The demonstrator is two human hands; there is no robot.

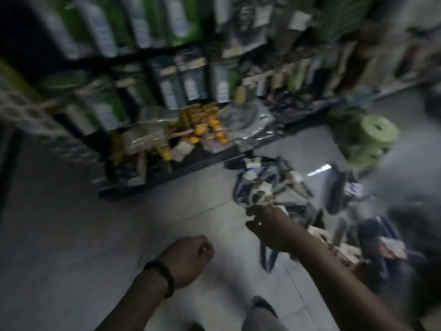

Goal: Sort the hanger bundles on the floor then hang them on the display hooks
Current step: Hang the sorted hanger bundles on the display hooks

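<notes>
Frame is heavily blurred; findings are limited to what reads clearly.

Your left hand [191, 255] is over bare floor [83, 235], fingers curled into a fist with nothing visible in it. A dark band [164, 278] sits on its wrist.

Your right hand [267, 225] is extended forward and to the right, at the near edge of the bundles [269, 185]. Blur hides the fingers (two tips show faintly on the hand's left side), so I cannot tell whether it is open or gripping anything, nor whether it touches the pile.

The bundles lie in a loose heap on the floor, just in front of the rack [167, 168], dark pieces with pale card tags mixed through. A second heap [381, 237] lies further right, near your right forearm; its contents are too smeared to identify.

The rack carries green-and-white packs on its upper levels and yellow goods [202, 127] on its low shelf. A green roll [379, 132] stands on the floor beyond the bundles, to the right.
</notes>
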